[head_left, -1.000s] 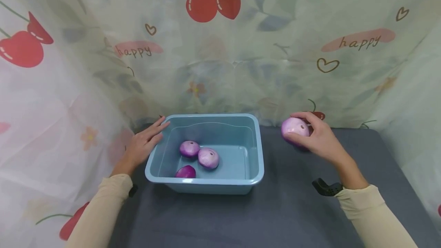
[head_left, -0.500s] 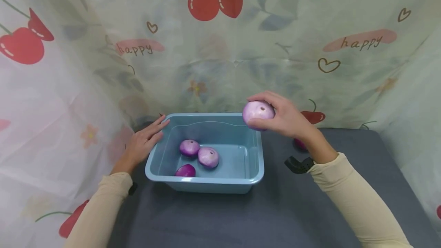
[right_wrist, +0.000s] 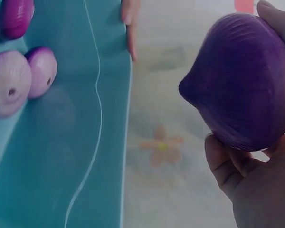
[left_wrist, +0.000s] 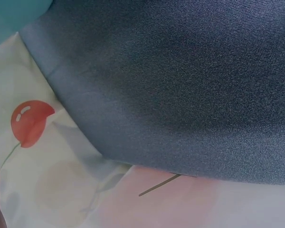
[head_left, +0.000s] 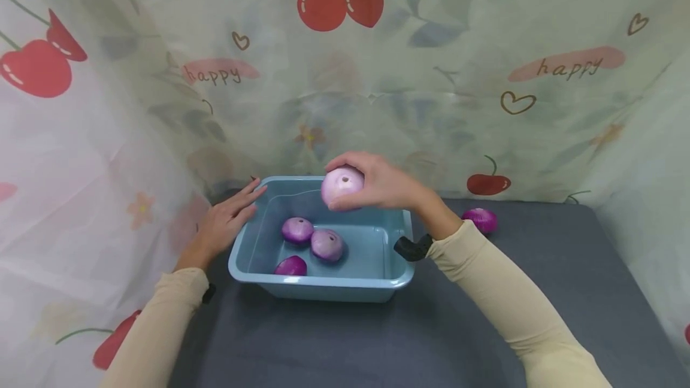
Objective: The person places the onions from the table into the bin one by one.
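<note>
A purple onion (head_left: 342,186) is gripped between the thumb and fingers of my right hand (head_left: 380,183), held up over the back part of a blue plastic basin (head_left: 323,282). In the right wrist view the held onion (right_wrist: 242,83) shows its pointed end. My left hand (head_left: 223,223) rests with fairly straight fingers on the basin's left rim. Inside the basin lie a purple onion (head_left: 297,230), a paler onion (head_left: 327,246) beside it, and a darker onion (head_left: 291,266) partly hidden by the front wall.
Another purple onion (head_left: 481,220) lies on the dark grey table (head_left: 474,304) to the right of the basin, partly behind the right forearm. A printed curtain (head_left: 377,76) hangs behind the table and along both sides.
My right hand has carried the onion leftward from the table's right side to above the basin. The onion left on the table has come into view. My left hand stays on the rim.
</note>
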`<state>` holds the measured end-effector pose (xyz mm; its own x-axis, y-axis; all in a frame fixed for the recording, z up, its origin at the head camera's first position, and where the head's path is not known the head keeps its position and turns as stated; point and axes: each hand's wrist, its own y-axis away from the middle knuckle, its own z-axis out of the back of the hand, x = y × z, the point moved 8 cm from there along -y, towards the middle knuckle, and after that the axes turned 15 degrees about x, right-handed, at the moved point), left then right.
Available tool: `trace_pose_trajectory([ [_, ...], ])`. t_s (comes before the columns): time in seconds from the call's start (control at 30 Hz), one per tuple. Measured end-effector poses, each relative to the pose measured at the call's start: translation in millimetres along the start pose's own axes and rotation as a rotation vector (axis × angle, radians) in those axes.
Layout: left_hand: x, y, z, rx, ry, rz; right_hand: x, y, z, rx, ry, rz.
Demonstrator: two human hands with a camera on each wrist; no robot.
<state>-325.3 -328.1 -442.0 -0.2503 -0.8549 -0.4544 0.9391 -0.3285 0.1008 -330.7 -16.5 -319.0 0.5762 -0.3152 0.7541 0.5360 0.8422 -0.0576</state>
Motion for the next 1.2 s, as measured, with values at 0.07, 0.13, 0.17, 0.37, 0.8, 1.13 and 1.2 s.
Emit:
trace_pose_trajectory([
  [0.07,0.8,0.5,0.3,0.005,-0.001,0.005,0,-11.1,-7,0.033,0.0,0.003],
  [0.13,1.0,1.0,0.6,0.01,0.0,0.008,0,-21.0,-14,0.069,0.004,0.009],
  [0.17,1.1,1.3,0.7,0.012,-0.001,0.013,0,-25.4,-17,0.087,0.015,0.01],
  [0.37,3.0,1.4,1.1,0.016,-0.004,0.04,-5,-46.4,-34,0.179,0.047,-0.022],
  [0.8,7.5,0.2,0.5,0.018,-0.008,0.051,-33,-78.5,-83,0.41,-0.026,-0.121],
  [1.13,3.6,0.9,-2.5,-0.019,0.01,0.012,-54,-78.1,-107,0.481,-0.058,-0.197],
  [1.2,4.6,0.4,-1.3,-0.03,0.02,0.005,-60,-77.4,-105,0.445,-0.06,-0.218],
])
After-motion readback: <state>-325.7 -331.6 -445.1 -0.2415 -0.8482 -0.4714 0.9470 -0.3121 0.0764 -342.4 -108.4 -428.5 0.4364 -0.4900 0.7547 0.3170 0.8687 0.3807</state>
